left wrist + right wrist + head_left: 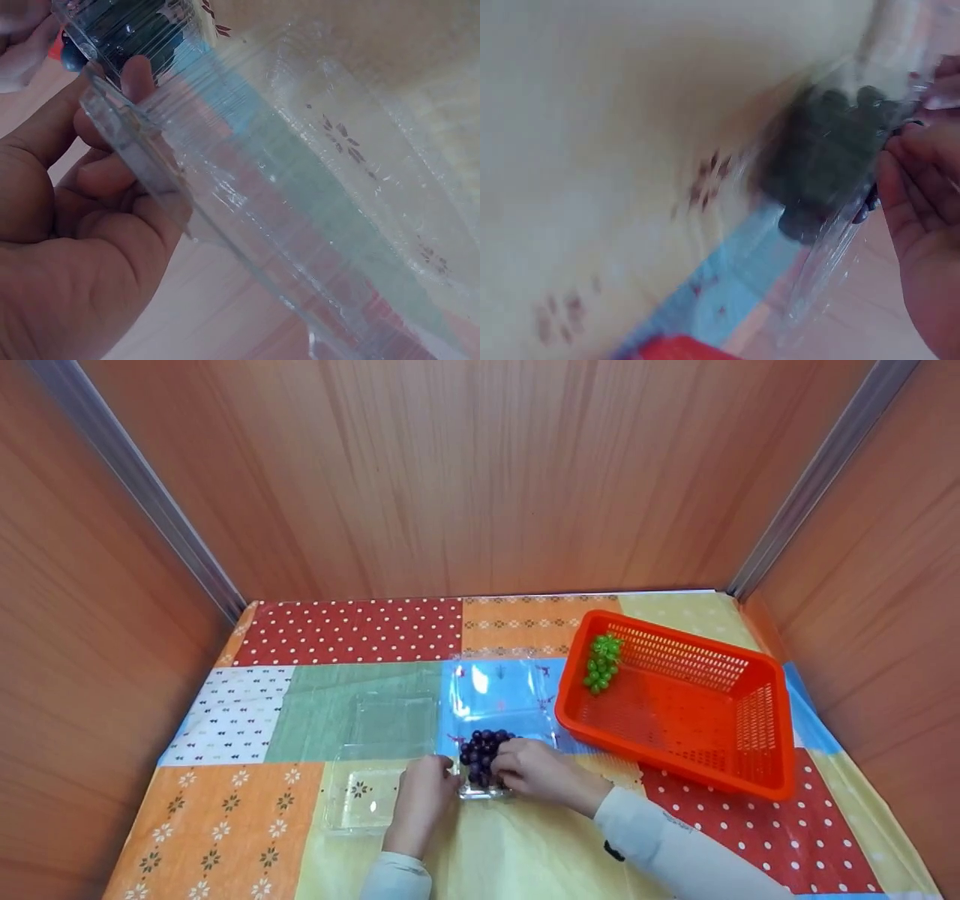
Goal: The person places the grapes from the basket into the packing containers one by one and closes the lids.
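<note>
A bunch of dark purple grapes (482, 750) lies in the clear plastic box (480, 793) in front of me, whose hinged lid (499, 690) is folded back away from me. My right hand (529, 769) grips the bunch from the right with curled fingers; its fingertips are partly hidden among the grapes. From the left, my left hand (426, 795) pinches the near left rim of that box. The left wrist view shows its bent fingers (112, 176) close to the clear wall. A second clear box (367, 802) stands open just left of my left hand.
An orange-red plastic basket (675, 769) sits at the right, holding a bunch of green grapes (602, 664) in its left end. A patchwork-patterned cloth (217, 817) covers the table. Wood-grain panels (480, 472) close off the back and both sides.
</note>
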Tool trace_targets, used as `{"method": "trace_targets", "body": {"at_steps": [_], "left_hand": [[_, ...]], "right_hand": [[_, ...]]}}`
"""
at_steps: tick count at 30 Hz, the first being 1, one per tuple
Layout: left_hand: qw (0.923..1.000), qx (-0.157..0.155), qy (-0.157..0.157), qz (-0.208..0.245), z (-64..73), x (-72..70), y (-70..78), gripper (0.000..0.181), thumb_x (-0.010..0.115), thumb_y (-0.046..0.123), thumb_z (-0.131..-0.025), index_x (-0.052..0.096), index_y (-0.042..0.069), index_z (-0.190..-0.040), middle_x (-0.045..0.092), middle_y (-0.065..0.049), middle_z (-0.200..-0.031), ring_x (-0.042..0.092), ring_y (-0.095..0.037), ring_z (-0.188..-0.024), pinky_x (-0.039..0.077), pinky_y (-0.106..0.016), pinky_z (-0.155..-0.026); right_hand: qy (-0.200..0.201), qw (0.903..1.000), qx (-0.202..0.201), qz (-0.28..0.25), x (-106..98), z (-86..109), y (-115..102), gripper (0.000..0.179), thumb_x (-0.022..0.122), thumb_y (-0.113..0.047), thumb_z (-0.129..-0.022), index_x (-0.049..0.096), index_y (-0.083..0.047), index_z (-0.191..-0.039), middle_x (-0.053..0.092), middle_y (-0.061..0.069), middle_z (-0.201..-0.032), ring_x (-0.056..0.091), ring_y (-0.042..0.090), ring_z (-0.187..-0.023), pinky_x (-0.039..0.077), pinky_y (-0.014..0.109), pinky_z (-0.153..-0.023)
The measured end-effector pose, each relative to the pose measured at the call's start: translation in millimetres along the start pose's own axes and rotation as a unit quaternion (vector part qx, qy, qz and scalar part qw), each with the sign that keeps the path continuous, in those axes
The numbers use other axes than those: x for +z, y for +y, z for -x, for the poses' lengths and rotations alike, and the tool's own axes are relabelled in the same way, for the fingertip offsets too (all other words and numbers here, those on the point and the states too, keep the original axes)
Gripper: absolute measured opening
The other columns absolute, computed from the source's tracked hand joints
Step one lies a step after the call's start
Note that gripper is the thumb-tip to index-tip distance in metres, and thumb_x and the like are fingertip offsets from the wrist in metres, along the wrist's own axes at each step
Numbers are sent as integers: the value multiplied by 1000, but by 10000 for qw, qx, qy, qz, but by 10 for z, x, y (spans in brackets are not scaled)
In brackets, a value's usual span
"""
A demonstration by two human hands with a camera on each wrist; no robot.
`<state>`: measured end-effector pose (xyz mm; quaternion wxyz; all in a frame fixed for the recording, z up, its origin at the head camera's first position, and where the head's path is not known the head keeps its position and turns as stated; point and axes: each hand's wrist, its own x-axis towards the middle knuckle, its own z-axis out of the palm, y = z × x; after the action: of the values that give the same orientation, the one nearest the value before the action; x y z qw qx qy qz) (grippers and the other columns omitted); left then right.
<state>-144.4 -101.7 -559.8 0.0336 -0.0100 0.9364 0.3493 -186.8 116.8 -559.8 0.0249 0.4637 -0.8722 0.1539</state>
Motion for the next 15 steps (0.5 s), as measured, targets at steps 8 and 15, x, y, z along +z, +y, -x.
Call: {"method": "trace_targets", "body": {"at_steps": [8, 15], "left_hand": [[9992, 177, 363, -69, -91, -51, 20, 30, 70, 5, -88, 69, -7, -115, 72, -8, -83, 68, -25, -76, 57, -41, -71], [9950, 461, 888, 33, -302, -80, 114, 30, 62, 10, -96, 66, -5, -122, 72, -18, -106, 69, -37, -97, 56, -48, -86]], "right_hand": [[1607, 9649, 2075, -113, -25, 290, 23, 26, 59, -17, -100, 68, -6, -122, 69, 6, -115, 65, 20, -106, 55, 36, -93], [1047, 9275, 3232, -1558, 0, 339, -21, 59, 49, -27, -105, 32, 5, -152, 35, 22, -156, 34, 37, -144, 32, 51, -113]]}}
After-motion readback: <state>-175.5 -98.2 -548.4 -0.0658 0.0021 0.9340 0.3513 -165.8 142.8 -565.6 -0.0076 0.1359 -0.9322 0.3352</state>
